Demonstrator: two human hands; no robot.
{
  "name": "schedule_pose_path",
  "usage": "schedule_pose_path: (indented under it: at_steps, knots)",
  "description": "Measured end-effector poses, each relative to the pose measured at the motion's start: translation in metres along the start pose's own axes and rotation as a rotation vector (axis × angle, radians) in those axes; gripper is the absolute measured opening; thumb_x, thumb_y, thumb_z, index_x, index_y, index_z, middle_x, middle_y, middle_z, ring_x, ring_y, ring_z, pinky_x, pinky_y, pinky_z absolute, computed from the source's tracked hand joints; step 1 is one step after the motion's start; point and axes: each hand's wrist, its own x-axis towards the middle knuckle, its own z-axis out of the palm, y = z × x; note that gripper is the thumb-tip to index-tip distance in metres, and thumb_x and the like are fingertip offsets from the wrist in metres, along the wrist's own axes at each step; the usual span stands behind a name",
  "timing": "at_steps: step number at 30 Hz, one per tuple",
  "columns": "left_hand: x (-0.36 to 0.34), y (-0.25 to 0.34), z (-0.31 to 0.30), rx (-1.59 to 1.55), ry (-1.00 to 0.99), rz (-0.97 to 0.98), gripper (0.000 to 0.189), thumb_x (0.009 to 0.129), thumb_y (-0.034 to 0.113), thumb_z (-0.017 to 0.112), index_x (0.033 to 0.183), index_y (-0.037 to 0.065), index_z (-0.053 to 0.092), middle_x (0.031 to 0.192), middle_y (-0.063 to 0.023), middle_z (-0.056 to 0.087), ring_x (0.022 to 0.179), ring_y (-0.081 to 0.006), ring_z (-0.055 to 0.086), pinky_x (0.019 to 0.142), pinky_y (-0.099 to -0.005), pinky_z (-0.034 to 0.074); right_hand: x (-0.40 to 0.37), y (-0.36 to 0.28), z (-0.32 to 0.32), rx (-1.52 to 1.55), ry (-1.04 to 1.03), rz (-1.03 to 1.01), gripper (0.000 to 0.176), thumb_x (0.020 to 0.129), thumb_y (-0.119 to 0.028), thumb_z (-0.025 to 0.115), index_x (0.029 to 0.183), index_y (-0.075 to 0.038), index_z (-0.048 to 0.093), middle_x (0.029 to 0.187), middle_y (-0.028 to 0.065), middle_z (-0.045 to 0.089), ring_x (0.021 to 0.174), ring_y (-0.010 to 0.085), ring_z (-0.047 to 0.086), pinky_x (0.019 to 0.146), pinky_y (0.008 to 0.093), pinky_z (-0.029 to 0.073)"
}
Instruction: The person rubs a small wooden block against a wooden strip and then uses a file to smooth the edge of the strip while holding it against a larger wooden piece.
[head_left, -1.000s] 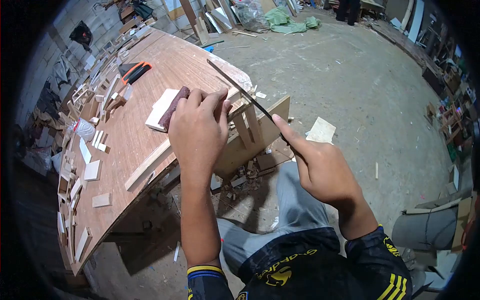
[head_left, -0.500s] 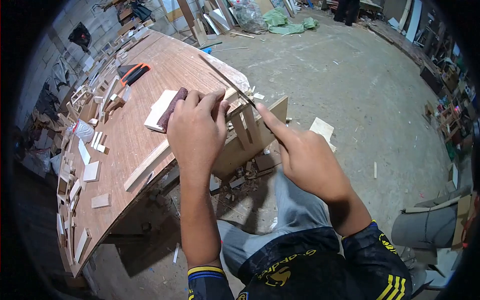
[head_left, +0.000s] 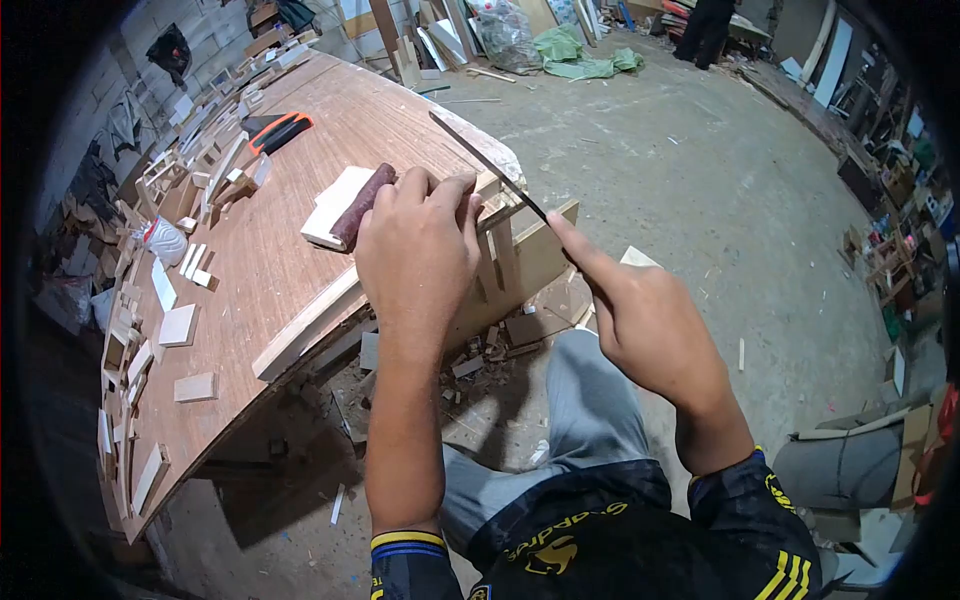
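My left hand [head_left: 418, 245] is closed on a small wooden workpiece [head_left: 500, 205] at the edge of the wooden table [head_left: 290, 200]. A long, thin, dark file-like tool [head_left: 490, 165] lies slanted across the workpiece. Its near end is in my right hand [head_left: 650, 320], with the index finger stretched along it and the other fingers curled under. Just left of my left hand, a dark red sandpaper roll [head_left: 362, 207] rests against a pale wood block [head_left: 335, 210]. Below the workpiece, wooden slats and a board [head_left: 520, 265] stand at the table's side.
An orange and black handsaw [head_left: 278, 132] lies farther back on the table. Wood offcuts [head_left: 178, 325] and a white plastic container [head_left: 167, 241] line the left side. Wood scraps litter the floor [head_left: 700, 190]. A person's dark-clothed legs [head_left: 705, 35] show at the top right.
The tool and my right hand have shifted right and slightly down in view. My left hand and the table objects also appear farther right, as the camera view has moved.
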Motion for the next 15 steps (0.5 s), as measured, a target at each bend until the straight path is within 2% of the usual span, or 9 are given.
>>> schedule_pose_path:
  at_steps: [4, 10, 15]
  knots:
    - [0.0, 0.001, 0.001, -0.008, 0.013, 0.007, 0.02, 0.09, 0.025, 0.068, 0.105, 0.015, 0.076, 0.091, -0.007, 0.065, 0.086, -0.0274, 0.062, 0.076, -0.0397, 0.05, 0.021, 0.005, 0.016, 0.0, 0.046, -0.019, 0.067, 0.086, 0.0, 0.052, 0.148, -0.024, 0.047, 0.077, 0.0284, 0.061, 0.07, 0.0455, 0.062, 0.065, 0.0531, 0.046]
    - [0.0, -0.001, 0.001, -0.017, 0.002, -0.005, 0.02, 0.09, 0.026, 0.069, 0.104, 0.015, 0.076, 0.091, -0.0067, 0.065, 0.086, -0.0273, 0.062, 0.076, -0.0398, 0.05, 0.001, 0.006, -0.002, 0.078, 0.044, -0.016, 0.065, 0.085, 0.001, 0.051, 0.145, -0.023, 0.05, 0.081, 0.0286, 0.062, 0.07, 0.0468, 0.06, 0.066, 0.0528, 0.046]
    - [0.0, 0.0, 0.001, -0.015, 0.002, -0.005, 0.019, 0.09, 0.026, 0.068, 0.104, 0.016, 0.076, 0.091, -0.0068, 0.065, 0.086, -0.0274, 0.062, 0.076, -0.0398, 0.05, 0.027, 0.01, 0.014, 0.047, 0.067, -0.04, 0.063, 0.087, 0.0, 0.051, 0.146, -0.023, 0.05, 0.082, 0.0284, 0.062, 0.07, 0.0469, 0.06, 0.065, 0.0524, 0.046]
